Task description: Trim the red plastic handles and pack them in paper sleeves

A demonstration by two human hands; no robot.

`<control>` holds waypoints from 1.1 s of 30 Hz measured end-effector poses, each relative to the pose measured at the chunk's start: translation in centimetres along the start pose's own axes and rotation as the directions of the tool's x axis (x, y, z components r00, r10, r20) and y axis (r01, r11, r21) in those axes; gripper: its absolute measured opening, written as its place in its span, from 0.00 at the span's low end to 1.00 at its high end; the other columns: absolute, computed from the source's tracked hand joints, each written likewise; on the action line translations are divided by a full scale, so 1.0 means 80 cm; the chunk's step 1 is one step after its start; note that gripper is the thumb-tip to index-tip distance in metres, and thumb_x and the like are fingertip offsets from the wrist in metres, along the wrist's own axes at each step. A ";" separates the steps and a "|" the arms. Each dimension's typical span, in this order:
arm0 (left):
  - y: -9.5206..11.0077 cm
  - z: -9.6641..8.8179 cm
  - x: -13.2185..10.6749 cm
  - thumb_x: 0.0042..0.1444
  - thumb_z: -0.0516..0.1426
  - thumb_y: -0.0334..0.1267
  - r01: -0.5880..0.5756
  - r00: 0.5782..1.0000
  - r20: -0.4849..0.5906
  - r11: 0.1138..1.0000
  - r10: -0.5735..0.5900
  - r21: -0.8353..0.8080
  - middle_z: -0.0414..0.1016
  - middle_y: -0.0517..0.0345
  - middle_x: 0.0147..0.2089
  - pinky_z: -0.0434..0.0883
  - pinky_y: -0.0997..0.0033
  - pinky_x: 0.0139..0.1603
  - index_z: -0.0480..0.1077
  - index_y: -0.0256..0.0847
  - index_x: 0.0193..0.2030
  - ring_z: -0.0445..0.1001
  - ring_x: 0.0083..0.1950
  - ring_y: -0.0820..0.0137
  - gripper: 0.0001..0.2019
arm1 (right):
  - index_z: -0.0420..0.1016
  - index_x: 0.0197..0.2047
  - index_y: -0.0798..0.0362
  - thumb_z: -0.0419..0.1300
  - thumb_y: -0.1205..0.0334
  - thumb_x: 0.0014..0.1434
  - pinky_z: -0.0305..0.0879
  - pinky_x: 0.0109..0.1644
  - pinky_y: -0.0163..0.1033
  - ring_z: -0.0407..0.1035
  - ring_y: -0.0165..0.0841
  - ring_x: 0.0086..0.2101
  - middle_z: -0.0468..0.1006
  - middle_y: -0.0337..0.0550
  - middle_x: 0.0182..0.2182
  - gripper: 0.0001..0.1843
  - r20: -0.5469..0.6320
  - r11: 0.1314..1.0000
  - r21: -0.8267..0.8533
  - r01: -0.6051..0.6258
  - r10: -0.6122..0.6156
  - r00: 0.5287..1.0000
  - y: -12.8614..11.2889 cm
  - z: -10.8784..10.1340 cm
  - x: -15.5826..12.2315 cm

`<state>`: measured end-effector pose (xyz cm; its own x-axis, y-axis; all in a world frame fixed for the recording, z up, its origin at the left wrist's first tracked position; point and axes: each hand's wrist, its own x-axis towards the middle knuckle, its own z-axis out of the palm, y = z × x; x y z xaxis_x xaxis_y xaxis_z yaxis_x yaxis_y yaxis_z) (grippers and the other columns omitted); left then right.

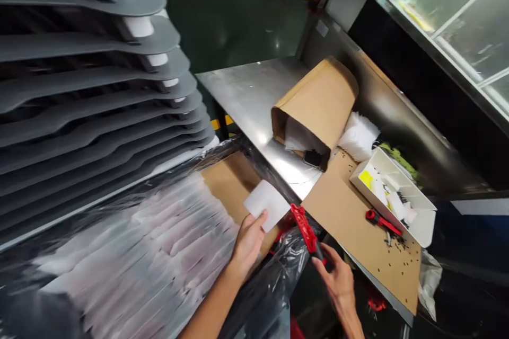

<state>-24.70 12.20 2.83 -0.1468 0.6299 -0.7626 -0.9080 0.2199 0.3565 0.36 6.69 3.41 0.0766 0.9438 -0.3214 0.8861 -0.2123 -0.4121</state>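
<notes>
My left hand (pixel 248 243) pinches a thin white sheet (pixel 267 204), like a foam pouch, between thumb and fingers. Below and left of it, many white translucent wrapped pieces (pixel 159 254) lie in rows in a container lined with black plastic (pixel 292 259). Brown cardboard (pixel 228 180) shows behind the sheet. In my right hand (pixel 338 278) is a red tool (pixel 304 228) with a dark grip; its exact kind is unclear. The tool's red end points up and left, close to the sheet's right corner. Whether the two touch, I cannot tell.
Grey panels with white spacers (pixel 155 58) are stacked high at left. On the metal table (pixel 254 85) lies an open cardboard box (pixel 318 100) with white pouches inside. A white bin (pixel 421 217) and a red-and-black tool (pixel 384 221) rest on a cardboard sheet (pixel 338 206).
</notes>
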 end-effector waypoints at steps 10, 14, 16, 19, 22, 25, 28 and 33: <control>-0.128 0.114 -0.023 0.53 0.70 0.31 0.186 0.940 0.267 0.975 -0.213 0.125 0.85 0.49 0.35 0.78 0.70 0.42 0.78 0.34 0.34 0.83 0.35 0.65 0.06 | 0.85 0.44 0.50 0.59 0.37 0.66 0.77 0.57 0.54 0.83 0.46 0.42 0.86 0.47 0.42 0.25 -0.710 0.980 -0.200 0.007 -0.150 0.688 0.050 -0.070 -0.110; -0.150 0.124 -0.045 0.53 0.70 0.33 0.191 0.926 0.304 0.973 -0.222 0.128 0.85 0.51 0.35 0.77 0.71 0.43 0.78 0.35 0.35 0.83 0.39 0.64 0.07 | 0.84 0.45 0.50 0.57 0.39 0.68 0.78 0.55 0.54 0.83 0.46 0.41 0.86 0.48 0.40 0.25 -0.728 0.962 -0.257 -0.089 -0.132 0.673 0.049 -0.070 -0.114; -0.159 0.126 -0.055 0.51 0.72 0.34 0.186 0.919 0.327 0.974 -0.218 0.127 0.85 0.53 0.35 0.77 0.71 0.46 0.78 0.34 0.35 0.83 0.42 0.62 0.09 | 0.84 0.47 0.51 0.57 0.41 0.69 0.77 0.56 0.55 0.83 0.46 0.41 0.86 0.49 0.42 0.24 -0.704 0.959 -0.268 -0.090 -0.131 0.698 0.052 -0.070 -0.117; -0.169 0.127 -0.063 0.50 0.73 0.36 0.191 0.910 0.351 0.975 -0.221 0.116 0.85 0.53 0.39 0.77 0.69 0.52 0.79 0.34 0.38 0.83 0.48 0.59 0.12 | 0.84 0.48 0.53 0.57 0.39 0.68 0.76 0.58 0.55 0.82 0.47 0.43 0.85 0.51 0.45 0.26 -0.656 0.963 -0.263 -0.061 -0.132 0.743 0.060 -0.069 -0.120; -0.174 0.123 -0.061 0.54 0.71 0.38 0.242 0.899 0.345 0.963 -0.268 0.119 0.85 0.47 0.43 0.78 0.64 0.54 0.77 0.33 0.42 0.83 0.48 0.59 0.13 | 0.84 0.50 0.49 0.58 0.35 0.65 0.80 0.49 0.49 0.83 0.47 0.42 0.86 0.49 0.44 0.28 -0.587 0.978 -0.201 -0.046 -0.083 0.805 0.076 -0.073 -0.120; -0.175 0.115 -0.058 0.60 0.67 0.39 0.280 0.895 0.330 0.954 -0.301 0.111 0.85 0.45 0.46 0.78 0.64 0.54 0.76 0.34 0.44 0.83 0.48 0.61 0.11 | 0.84 0.50 0.46 0.59 0.32 0.62 0.81 0.37 0.45 0.83 0.48 0.40 0.87 0.46 0.42 0.29 -0.569 0.982 -0.170 -0.083 -0.029 0.822 0.090 -0.080 -0.118; -0.175 0.106 -0.057 0.61 0.66 0.36 0.279 0.894 0.333 0.954 -0.299 0.106 0.85 0.48 0.45 0.77 0.67 0.54 0.75 0.36 0.44 0.83 0.47 0.64 0.09 | 0.85 0.47 0.49 0.58 0.31 0.62 0.80 0.47 0.51 0.82 0.49 0.41 0.86 0.50 0.42 0.31 -0.657 0.979 -0.193 -0.071 -0.075 0.751 0.087 -0.081 -0.117; -0.178 0.100 -0.060 0.56 0.70 0.37 0.315 0.860 0.374 0.938 -0.348 0.148 0.84 0.54 0.41 0.78 0.69 0.47 0.75 0.37 0.43 0.82 0.39 0.68 0.12 | 0.84 0.49 0.49 0.56 0.32 0.64 0.77 0.54 0.51 0.82 0.47 0.43 0.86 0.49 0.44 0.30 -0.558 0.998 -0.059 0.031 -0.059 0.828 0.058 -0.081 -0.117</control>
<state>-7.96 11.99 5.75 0.3363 0.7439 -0.5775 -0.8395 0.5147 0.1742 6.73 -1.46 9.99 0.2666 0.9349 0.2342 0.9135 -0.1676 -0.3709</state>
